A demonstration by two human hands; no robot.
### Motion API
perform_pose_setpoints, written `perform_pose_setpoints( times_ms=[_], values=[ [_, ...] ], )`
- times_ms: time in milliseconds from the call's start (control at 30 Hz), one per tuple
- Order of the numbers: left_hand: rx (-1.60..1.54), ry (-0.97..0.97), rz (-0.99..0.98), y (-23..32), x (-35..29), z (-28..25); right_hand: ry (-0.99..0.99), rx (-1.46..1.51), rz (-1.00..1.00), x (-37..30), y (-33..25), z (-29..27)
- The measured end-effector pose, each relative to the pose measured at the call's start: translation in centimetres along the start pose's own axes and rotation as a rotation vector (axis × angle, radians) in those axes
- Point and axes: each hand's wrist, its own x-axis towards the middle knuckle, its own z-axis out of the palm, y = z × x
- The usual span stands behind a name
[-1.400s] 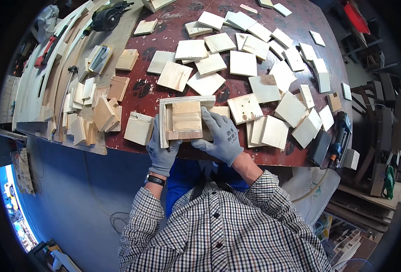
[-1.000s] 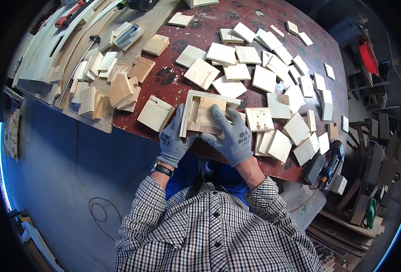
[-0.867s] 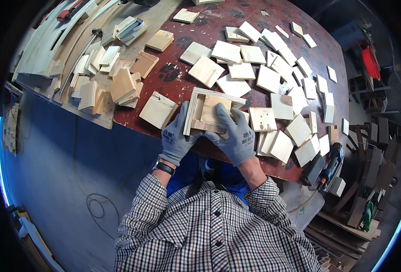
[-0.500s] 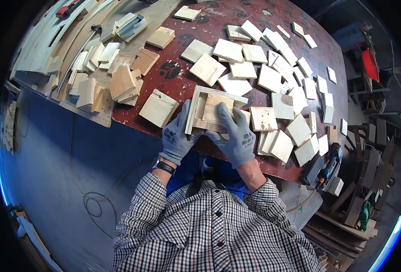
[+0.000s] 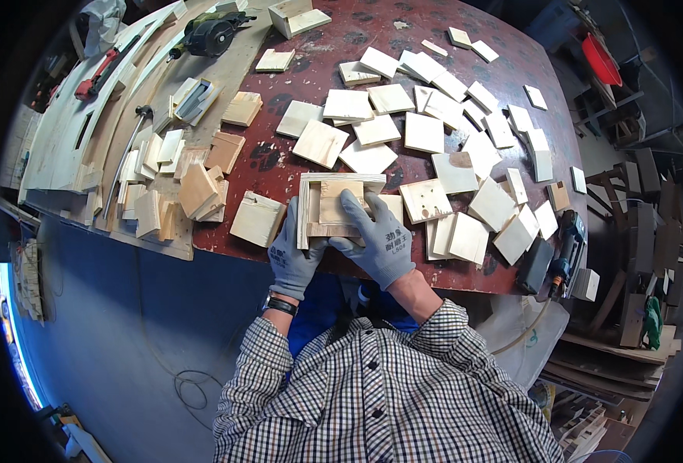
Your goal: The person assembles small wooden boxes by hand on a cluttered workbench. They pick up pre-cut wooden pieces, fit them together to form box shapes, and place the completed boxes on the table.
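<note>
A small box-like wooden frame (image 5: 305, 207) with layered plywood edges is held between my gloved hands at the table's near edge. My left hand (image 5: 295, 258) grips its lower left corner, the fingers partly hidden behind it. My right hand (image 5: 380, 241) is closed on the frame's right side. Its fingers press on a flat wooden piece (image 5: 332, 202) lying inside the frame. Just left of the frame rests a square wooden block (image 5: 256, 218), and to the right a knotted wooden square (image 5: 426, 202) lies close to my right hand.
Many pale wooden squares (image 5: 424, 133) cover the dark red table (image 5: 310, 65). Wood offcuts (image 5: 200, 193), a hammer (image 5: 142, 113), a stapler-like grey tool (image 5: 196, 101) and a green-black power tool (image 5: 211, 32) lie left. At the right edge stands a blue-black power tool (image 5: 565, 255) with a hose.
My view has shifted, so more of the table's far left shows. The frame has turned slightly and now sits squarer to me. Both hands keep their hold on it.
</note>
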Motion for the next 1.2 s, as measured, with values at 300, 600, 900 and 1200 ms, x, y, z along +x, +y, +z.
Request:
perform_pose_setpoints(
  times_ms=[300,600,900,1200],
  values=[
    [0.071,0.115,0.117,-0.72,0.37,0.53,-0.044,0.0,0.038,0.21,0.16,-0.37],
    [0.083,0.135,0.13,-0.74,0.41,0.48,-0.048,0.01,0.065,0.17,-0.04,-0.38],
    [0.058,0.146,0.095,-0.21,0.2,0.47,-0.016,0.037,0.052,0.23,-0.16,-0.32],
    [-0.015,0.111,0.047,-0.16,0.03,0.46,-0.039,0.041,0.05,0.36,0.0,-0.3]
  ],
)
